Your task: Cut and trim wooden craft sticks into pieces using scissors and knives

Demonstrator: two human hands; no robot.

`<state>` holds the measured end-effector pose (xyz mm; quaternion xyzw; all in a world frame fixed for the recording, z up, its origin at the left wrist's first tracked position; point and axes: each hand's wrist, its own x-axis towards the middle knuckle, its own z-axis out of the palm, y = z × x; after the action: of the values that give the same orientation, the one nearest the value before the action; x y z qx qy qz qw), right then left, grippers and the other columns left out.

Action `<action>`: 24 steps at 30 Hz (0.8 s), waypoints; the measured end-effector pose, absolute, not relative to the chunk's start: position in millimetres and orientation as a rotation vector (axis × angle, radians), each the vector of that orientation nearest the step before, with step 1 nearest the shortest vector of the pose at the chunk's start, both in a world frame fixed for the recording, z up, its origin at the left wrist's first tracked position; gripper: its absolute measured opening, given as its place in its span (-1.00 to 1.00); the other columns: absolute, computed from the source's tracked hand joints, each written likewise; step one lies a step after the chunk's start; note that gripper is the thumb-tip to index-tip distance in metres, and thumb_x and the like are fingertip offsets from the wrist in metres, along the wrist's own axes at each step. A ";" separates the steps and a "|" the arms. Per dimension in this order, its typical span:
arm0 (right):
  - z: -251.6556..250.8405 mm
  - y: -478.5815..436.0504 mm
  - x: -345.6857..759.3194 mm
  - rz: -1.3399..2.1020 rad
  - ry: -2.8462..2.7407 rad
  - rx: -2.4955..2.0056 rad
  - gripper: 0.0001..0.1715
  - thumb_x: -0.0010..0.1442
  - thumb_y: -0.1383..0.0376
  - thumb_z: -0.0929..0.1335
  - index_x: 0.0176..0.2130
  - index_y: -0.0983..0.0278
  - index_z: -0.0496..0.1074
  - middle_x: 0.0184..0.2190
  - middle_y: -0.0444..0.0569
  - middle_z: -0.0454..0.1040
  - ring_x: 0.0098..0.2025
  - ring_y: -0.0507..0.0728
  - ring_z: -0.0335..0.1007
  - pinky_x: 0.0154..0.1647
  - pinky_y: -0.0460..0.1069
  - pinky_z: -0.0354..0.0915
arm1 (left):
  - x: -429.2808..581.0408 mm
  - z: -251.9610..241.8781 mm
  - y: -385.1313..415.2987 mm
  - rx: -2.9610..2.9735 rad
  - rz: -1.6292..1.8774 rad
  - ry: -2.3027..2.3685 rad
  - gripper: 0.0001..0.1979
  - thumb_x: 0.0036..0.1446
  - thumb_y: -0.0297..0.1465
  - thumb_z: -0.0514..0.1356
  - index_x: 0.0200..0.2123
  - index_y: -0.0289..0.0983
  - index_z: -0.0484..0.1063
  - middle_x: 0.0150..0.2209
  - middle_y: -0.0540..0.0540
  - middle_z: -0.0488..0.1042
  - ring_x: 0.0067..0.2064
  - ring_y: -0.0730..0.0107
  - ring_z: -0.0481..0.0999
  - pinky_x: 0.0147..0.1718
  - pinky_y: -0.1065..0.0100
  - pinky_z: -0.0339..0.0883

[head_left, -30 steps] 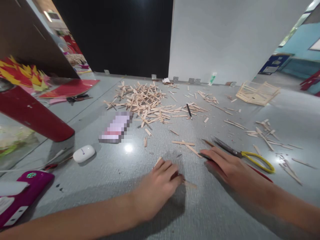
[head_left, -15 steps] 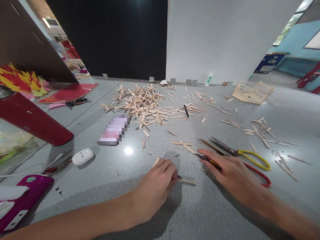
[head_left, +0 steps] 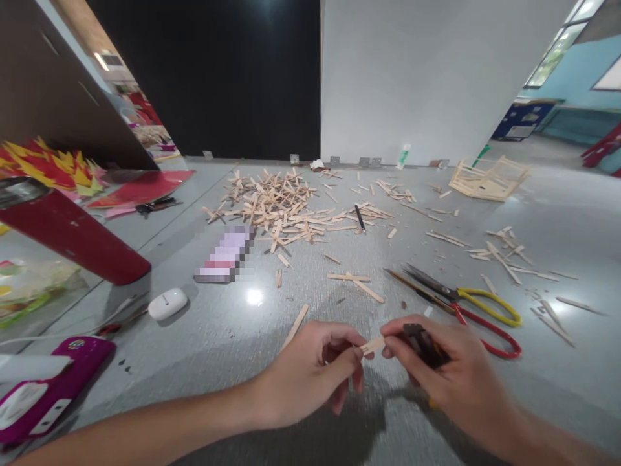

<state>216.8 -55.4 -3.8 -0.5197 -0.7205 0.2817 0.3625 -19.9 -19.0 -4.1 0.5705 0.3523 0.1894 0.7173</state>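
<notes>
In front of me a short pale wooden stick (head_left: 373,347) is held between both hands, off the tabletop. My left hand (head_left: 323,359) pinches its left end between thumb and fingers. At the other end, the thumb and fingertips of my right hand (head_left: 451,369) are closed on it. A dark hand tool (head_left: 424,346) lies tucked in my right palm; the fingers hide most of it, and I cannot make out its kind. Beyond the right hand lie large scissors (head_left: 456,296) with one yellow and one red handle. A longer wooden stick (head_left: 295,325) lies behind my left hand.
A heap of wooden sticks (head_left: 276,200) lies at the back, near a black pen (head_left: 359,218). Phone (head_left: 226,255), white case (head_left: 167,303), red cylinder (head_left: 92,236) and purple device (head_left: 85,366) are leftward. A stick frame (head_left: 490,181) stands back right.
My right hand has moved in from beside the scissors and now grips the stick's free end, the dark tool back in its palm. My left hand has turned and lifted the stick.
</notes>
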 end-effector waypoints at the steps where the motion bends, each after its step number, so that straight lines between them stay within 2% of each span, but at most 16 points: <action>1: -3.5 -54.8 216.8 0.717 -1.855 -1.335 -0.72 0.51 0.10 0.43 -0.19 0.19 0.66 -0.50 -0.18 0.59 -0.58 0.01 0.30 -0.58 -0.10 0.24 | -20.0 -4.7 -19.2 1.251 0.409 0.783 -0.66 0.43 -0.10 0.23 -0.18 -0.28 0.52 -0.38 0.02 0.53 -0.57 0.58 0.39 -0.57 0.51 0.20; 6: -4.3 -57.0 216.6 0.695 -1.871 -1.315 -0.74 0.52 0.13 0.43 -0.19 0.17 0.65 -0.51 -0.20 0.59 -0.60 0.01 0.31 -0.59 -0.10 0.23 | -20.0 -3.3 -21.3 1.221 0.401 0.787 -0.62 0.39 -0.05 0.27 -0.22 -0.26 0.52 -0.42 0.02 0.53 -0.60 0.58 0.38 -0.61 0.52 0.21; 12: -3.5 -62.7 216.8 0.647 -1.932 -1.221 -0.82 0.51 0.20 0.44 -0.17 0.11 0.66 -0.49 -0.24 0.64 -0.58 0.00 0.41 -0.54 -0.11 0.29 | -20.2 -0.9 -20.8 1.240 0.392 0.786 -0.58 0.39 -0.01 0.26 -0.34 -0.23 0.44 -0.56 0.10 0.44 -0.68 0.61 0.26 -0.68 0.54 0.09; 14: -1.0 -62.3 216.9 0.623 -1.902 -1.236 -0.83 0.50 0.19 0.45 -0.17 0.10 0.66 -0.51 -0.25 0.62 -0.60 0.01 0.40 -0.56 -0.12 0.30 | -20.6 -1.7 -19.6 1.250 0.396 0.773 -0.55 0.41 0.03 0.23 -0.31 -0.24 0.46 -0.56 0.10 0.43 -0.67 0.60 0.27 -0.67 0.55 0.10; 17: 3.1 -59.3 217.6 0.484 -1.791 -1.331 -0.81 0.47 0.16 0.46 -0.19 0.12 0.68 -0.50 -0.20 0.62 -0.60 0.04 0.40 -0.56 -0.08 0.32 | -21.2 -1.8 -18.2 1.250 0.394 0.761 -0.53 0.43 0.07 0.22 -0.17 -0.26 0.49 -0.46 0.05 0.51 -0.62 0.59 0.35 -0.65 0.55 0.16; 20: 2.4 -55.3 217.9 0.442 -1.734 -1.382 -0.79 0.46 0.11 0.47 -0.03 0.13 0.68 -0.44 -0.16 0.63 -0.59 0.06 0.38 -0.56 -0.06 0.33 | -22.0 1.4 -17.6 1.240 0.396 0.740 -0.54 0.45 0.07 0.21 -0.12 -0.26 0.47 -0.40 0.02 0.55 -0.60 0.60 0.37 -0.63 0.55 0.17; 22: -2.5 -53.4 216.9 0.495 -1.724 -1.387 -0.68 0.47 0.10 0.45 0.14 0.15 0.58 -0.37 -0.13 0.62 -0.50 0.09 0.48 -0.49 -0.05 0.42 | -23.4 4.9 -16.5 1.239 0.442 0.745 -0.55 0.45 0.06 0.23 -0.07 -0.24 0.44 -0.41 0.04 0.54 -0.61 0.59 0.36 -0.63 0.54 0.17; 24: -10.2 -52.2 214.9 0.498 -1.689 -1.415 -0.70 0.49 0.10 0.40 0.12 0.17 0.49 -0.28 -0.06 0.62 -0.33 0.16 0.61 -0.31 -0.02 0.55 | -25.6 8.8 -13.8 1.253 0.514 0.785 -0.57 0.44 0.04 0.26 -0.05 -0.22 0.40 -0.44 0.06 0.55 -0.61 0.57 0.35 -0.62 0.53 0.18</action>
<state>214.9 -52.2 -10.2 -0.5663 -0.6761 0.1992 0.4272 -25.6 -13.8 8.8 0.5645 0.3534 0.2317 0.7091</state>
